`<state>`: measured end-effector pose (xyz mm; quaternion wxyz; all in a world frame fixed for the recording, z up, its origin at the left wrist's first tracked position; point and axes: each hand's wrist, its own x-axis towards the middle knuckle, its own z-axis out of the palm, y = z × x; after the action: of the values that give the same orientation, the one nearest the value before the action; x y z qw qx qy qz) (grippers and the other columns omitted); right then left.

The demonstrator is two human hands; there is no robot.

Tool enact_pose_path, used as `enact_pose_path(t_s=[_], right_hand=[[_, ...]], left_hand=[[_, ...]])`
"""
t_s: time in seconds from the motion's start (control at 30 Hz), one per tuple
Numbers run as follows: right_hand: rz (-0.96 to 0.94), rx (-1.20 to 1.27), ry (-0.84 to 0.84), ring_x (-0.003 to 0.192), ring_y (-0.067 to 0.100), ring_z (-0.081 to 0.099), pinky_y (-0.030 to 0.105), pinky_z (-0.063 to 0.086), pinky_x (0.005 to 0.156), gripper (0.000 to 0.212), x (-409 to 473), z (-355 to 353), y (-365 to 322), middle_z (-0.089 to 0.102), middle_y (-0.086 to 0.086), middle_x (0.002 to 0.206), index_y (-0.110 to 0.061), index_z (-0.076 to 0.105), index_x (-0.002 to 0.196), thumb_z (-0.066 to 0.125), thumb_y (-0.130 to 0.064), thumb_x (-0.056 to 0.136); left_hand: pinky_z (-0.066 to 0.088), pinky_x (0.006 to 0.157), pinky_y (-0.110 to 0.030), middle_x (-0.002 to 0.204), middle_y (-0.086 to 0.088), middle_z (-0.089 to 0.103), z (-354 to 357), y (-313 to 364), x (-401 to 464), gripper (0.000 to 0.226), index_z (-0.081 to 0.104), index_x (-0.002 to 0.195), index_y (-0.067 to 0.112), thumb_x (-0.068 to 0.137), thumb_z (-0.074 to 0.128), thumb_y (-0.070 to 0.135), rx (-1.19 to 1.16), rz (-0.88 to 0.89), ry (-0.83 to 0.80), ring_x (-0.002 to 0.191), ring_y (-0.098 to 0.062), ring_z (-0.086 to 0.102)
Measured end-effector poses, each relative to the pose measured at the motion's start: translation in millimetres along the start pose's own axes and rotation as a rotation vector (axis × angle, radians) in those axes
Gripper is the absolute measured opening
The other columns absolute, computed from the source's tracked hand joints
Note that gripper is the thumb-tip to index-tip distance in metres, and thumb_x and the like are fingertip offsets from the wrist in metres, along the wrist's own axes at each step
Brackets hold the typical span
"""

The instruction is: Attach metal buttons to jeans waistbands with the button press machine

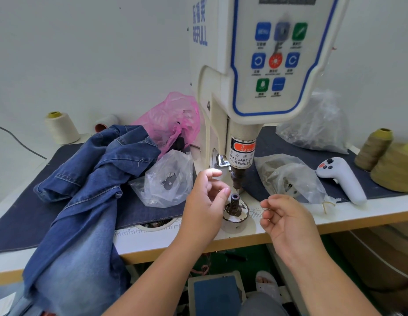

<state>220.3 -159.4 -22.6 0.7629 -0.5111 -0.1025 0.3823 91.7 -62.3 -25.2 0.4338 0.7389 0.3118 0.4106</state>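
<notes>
a first-person view looked down at a white button press machine (pixel 255 87) on a work table (pixel 289 226). no denim lay under the press: the jeans (pixel 89 179) sat heaped to the left, partly hanging off the table's front edge, well apart from the lower die (pixel 235 202). judging by this, no button was being set at this moment, and loading the dies, placing the waistband and pressing all seemed left to do; whether any button was already fixed could not be told.

the left hand (pixel 205 201) hovered just beside the lower die, thumb and forefinger drawn close as if pinching something tiny, though what, if anything, they held was too small to tell. the right hand (pixel 287 217) hung near the die's right side, fingers loosely curled, seemingly holding nothing.

a clear bag (pixel 166 179) beside the jeans held a few small metal pieces. another clear bag (pixel 289 179) right of the press held small parts, indistinct. a pink bag (pixel 171 119) and a large clear bag (pixel 317 126) sat behind, contents unclear.
</notes>
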Motion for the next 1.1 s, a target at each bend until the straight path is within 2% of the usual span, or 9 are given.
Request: enact_pose_path(t_s=[0.1, 0.2, 0.33, 0.5, 0.63, 0.77, 0.9, 1.03, 1.1], right_hand=[[-0.001, -0.018, 0.008, 0.051, 0.012, 0.057, 0.023, 0.048, 0.045, 0.018, 2.1, -2.2, 3.2, 0.064, 0.007, 0.062, -0.009, 0.063, 0.080, 0.055, 0.003, 0.090], [-0.008, -0.041, 0.006, 0.051, 0.012, 0.057, 0.024, 0.048, 0.045, 0.017, 3.7, -2.5, 4.6, 0.064, 0.007, 0.062, -0.008, 0.063, 0.080, 0.055, 0.004, 0.090], [-0.007, -0.058, 0.003, 0.050, 0.011, 0.056, 0.023, 0.048, 0.044, 0.018, 5.0, -4.5, 7.0, 0.064, 0.007, 0.062, -0.008, 0.062, 0.081, 0.055, 0.005, 0.090], [-0.005, -0.043, 0.003, 0.049, 0.011, 0.057, 0.022, 0.048, 0.043, 0.019, 6.4, -7.1, 9.0, 0.063, 0.007, 0.062, -0.009, 0.063, 0.080, 0.055, 0.006, 0.090], [-0.006, -0.047, 0.006, 0.049, 0.010, 0.057, 0.022, 0.048, 0.043, 0.019, 6.2, -6.4, 9.6, 0.063, 0.007, 0.062, -0.009, 0.063, 0.080, 0.056, 0.006, 0.089], [-0.007, -0.050, 0.005, 0.051, 0.011, 0.057, 0.022, 0.048, 0.043, 0.019, 5.0, -6.7, 9.3, 0.064, 0.008, 0.063, -0.009, 0.064, 0.080, 0.057, 0.006, 0.089], [-0.007, -0.062, 0.002, 0.051, 0.011, 0.057, 0.023, 0.049, 0.044, 0.019, 3.8, -7.2, 8.7, 0.064, 0.008, 0.064, -0.009, 0.064, 0.080, 0.057, 0.006, 0.089], [-0.009, -0.044, -0.007, 0.051, 0.011, 0.057, 0.023, 0.049, 0.043, 0.018, 2.4, -7.6, 8.6, 0.063, 0.008, 0.064, -0.008, 0.064, 0.081, 0.057, 0.007, 0.089], [-0.013, -0.030, -0.009, 0.051, 0.011, 0.056, 0.023, 0.049, 0.043, 0.018, 1.6, -7.6, 8.2, 0.063, 0.008, 0.063, -0.007, 0.063, 0.081, 0.056, 0.007, 0.089]], left_hand=[[0.052, 0.078, -0.012, 0.093, 0.025, 0.066, 0.4, 3.3, -0.1, 0.035, 0.043, 0.109, 0.044, 0.097, 0.061, 0.017, 0.000, 0.021, 0.002, 0.091, 0.003, 0.063], [0.055, 0.080, -0.018, 0.091, 0.023, 0.069, 0.9, 5.1, -0.3, 0.039, 0.043, 0.112, 0.043, 0.095, 0.064, 0.015, -0.028, 0.017, 0.006, 0.089, 0.002, 0.065], [0.053, 0.078, -0.014, 0.090, 0.021, 0.072, 0.8, 6.8, -1.4, 0.039, 0.045, 0.112, 0.043, 0.094, 0.065, 0.014, -0.077, -0.006, -0.003, 0.087, 0.003, 0.066], [0.053, 0.081, -0.015, 0.090, 0.020, 0.073, -0.3, 8.8, -2.2, 0.038, 0.047, 0.112, 0.041, 0.093, 0.066, 0.013, -0.095, -0.027, -0.004, 0.088, 0.003, 0.067], [0.049, 0.076, -0.008, 0.090, 0.021, 0.073, -1.5, 8.9, -3.7, 0.038, 0.050, 0.113, 0.042, 0.093, 0.067, 0.014, -0.092, -0.033, -0.002, 0.087, 0.003, 0.067], [0.050, 0.074, -0.008, 0.091, 0.023, 0.073, -2.1, 8.6, -5.1, 0.037, 0.053, 0.112, 0.042, 0.093, 0.067, 0.013, -0.076, -0.033, -0.001, 0.087, 0.001, 0.068], [0.048, 0.073, -0.006, 0.092, 0.027, 0.072, -2.9, 8.2, -5.5, 0.037, 0.057, 0.106, 0.044, 0.093, 0.067, 0.010, -0.070, -0.027, -0.001, 0.091, 0.008, 0.067], [0.053, 0.080, -0.014, 0.096, 0.024, 0.071, -5.8, 9.6, -6.0, 0.035, 0.060, 0.104, 0.047, 0.093, 0.066, 0.015, 0.003, 0.005, 0.000, 0.091, 0.002, 0.066], [0.056, 0.074, -0.018, 0.090, 0.013, 0.072, -15.0, 10.1, -3.4, 0.026, 0.064, 0.101, 0.041, 0.094, 0.065, 0.016, 0.064, 0.025, 0.004, 0.083, -0.004, 0.065]])
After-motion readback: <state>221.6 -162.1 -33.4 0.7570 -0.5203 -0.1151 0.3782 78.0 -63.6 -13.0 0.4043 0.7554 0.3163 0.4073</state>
